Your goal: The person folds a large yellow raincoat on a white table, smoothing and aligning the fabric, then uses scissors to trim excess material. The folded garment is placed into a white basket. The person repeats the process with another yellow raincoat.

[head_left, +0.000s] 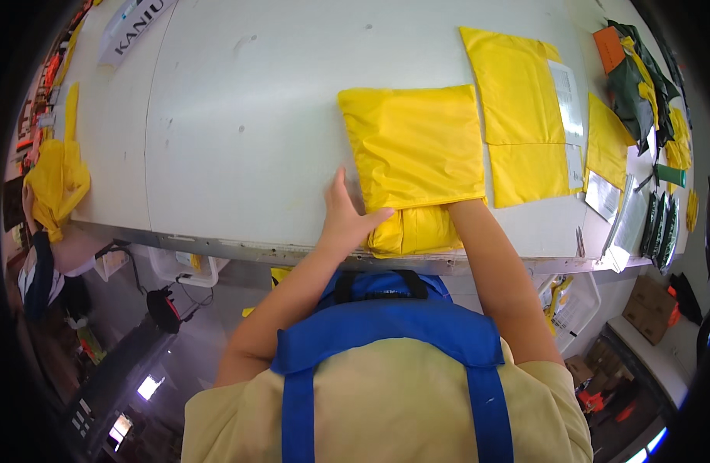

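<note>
Sliding in at the near mouth of the yellow pouch, the right hand is tucked out of sight past the wrist, so I cannot tell whether its fingers are spread or pressed together. The pouch lies flat on the table, right of the middle, close to the near edge. Out of its mouth pokes a folded yellow bundle, and that's the score: the far part looks to be covered, the near part is plainly outside, so this one reads as partly done, with the rest of the bundle to cover and the mouth not yet closed. Over on the left side, the left hand has its fingers spread, thumb reaching across to the bundle's corner by the mouth, the others standing up beside the pouch, pinching nothing. Just to the right and farther out lies a flat yellow pouch with a white sheet on its right side, and beyond that a smaller yellow piece.
</note>
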`<state>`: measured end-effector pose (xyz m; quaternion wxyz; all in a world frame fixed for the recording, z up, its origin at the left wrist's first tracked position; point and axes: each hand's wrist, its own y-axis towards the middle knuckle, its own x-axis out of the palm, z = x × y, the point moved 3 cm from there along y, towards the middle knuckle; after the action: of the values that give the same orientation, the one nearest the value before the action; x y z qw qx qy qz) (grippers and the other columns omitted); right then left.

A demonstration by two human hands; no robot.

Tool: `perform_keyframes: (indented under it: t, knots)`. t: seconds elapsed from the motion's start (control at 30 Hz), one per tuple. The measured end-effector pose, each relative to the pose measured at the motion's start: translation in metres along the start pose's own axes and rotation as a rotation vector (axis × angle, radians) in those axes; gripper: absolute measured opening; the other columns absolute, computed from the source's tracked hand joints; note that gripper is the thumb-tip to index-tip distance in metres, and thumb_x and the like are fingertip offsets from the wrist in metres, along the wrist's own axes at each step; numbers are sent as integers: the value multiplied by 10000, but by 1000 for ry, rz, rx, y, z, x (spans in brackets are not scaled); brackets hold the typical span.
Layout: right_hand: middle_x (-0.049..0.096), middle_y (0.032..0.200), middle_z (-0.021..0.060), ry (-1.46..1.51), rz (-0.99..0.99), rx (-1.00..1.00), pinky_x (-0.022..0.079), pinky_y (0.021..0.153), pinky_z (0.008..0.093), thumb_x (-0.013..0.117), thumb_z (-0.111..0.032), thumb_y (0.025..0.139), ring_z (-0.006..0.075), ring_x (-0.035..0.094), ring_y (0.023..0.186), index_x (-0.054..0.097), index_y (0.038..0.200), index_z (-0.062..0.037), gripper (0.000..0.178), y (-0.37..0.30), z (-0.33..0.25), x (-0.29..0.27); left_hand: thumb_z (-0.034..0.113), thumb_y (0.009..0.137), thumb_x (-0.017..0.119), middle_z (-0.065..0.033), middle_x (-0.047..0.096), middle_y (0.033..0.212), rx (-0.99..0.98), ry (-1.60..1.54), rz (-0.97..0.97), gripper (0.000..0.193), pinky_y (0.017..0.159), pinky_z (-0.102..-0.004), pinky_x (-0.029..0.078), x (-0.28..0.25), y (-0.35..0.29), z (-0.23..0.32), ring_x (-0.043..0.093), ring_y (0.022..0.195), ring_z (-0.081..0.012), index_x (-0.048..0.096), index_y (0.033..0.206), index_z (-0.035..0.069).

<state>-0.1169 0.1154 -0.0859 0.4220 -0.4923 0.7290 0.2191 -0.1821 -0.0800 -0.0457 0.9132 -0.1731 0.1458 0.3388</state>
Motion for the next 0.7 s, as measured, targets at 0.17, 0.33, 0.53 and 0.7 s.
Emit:
perform_keyframes:
  t: [0.17,0.33,0.53,0.7]
  knots:
    - [298,1489,112,-41,1,-94,177,1133,425,516,-459,891,281,243,1377,319,1431,-114,671,-4,-33,9,-37,660,592,-134,328,1434,-351,-579,-448,932,1106,-329,221,4,0,-15,283,1360,-240,124,1463,25]
    - [298,1489,115,-47,-37,-72,175,1133,426,521,-454,890,281,243,1378,322,1430,-108,671,10,-53,33,-86,645,503,-129,349,1419,-251,-451,-532,901,1090,-305,244,0,8,-24,313,1344,-231,131,1458,21]
    - [298,1488,119,-51,-59,-39,173,1134,427,526,-448,888,280,243,1378,325,1427,-102,671,21,-56,43,-111,667,512,-126,366,1412,-350,-613,-387,884,1092,-316,250,6,1,-31,315,1343,-231,149,1460,37]
    - [298,1488,122,11,-55,-11,171,1134,427,531,-442,887,280,243,1378,328,1425,-97,671,9,-40,30,-111,705,552,-134,346,1426,-359,-705,-328,936,1088,-332,271,-4,-8,-17,314,1346,-235,75,1491,67]
